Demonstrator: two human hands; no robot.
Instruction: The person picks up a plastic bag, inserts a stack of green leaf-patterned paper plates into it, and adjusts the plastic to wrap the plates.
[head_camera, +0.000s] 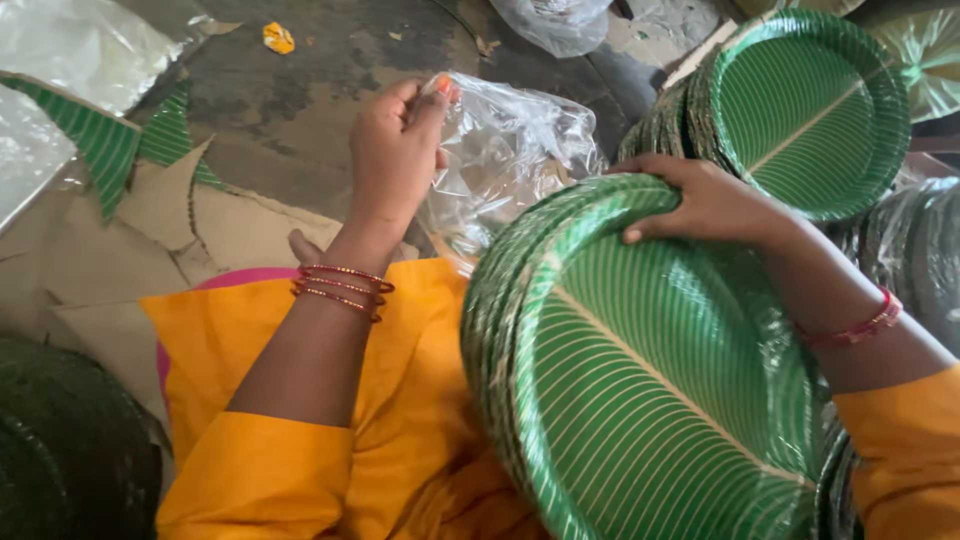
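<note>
Two hands at a stack of green leaf-print paper plates and a clear plastic bag.

The left hand, at 11 o'clock from the frame's centre, pinches the top edge of the clear plastic bag between thumb and closed fingers. The right hand, at 1 o'clock, lies half curled over the upper rim of the tilted stack of green paper plates, fingers bent, gripping the edge. The stack rests on the lap at 5 o'clock; a second plate stack stands at 2 o'clock.
</note>
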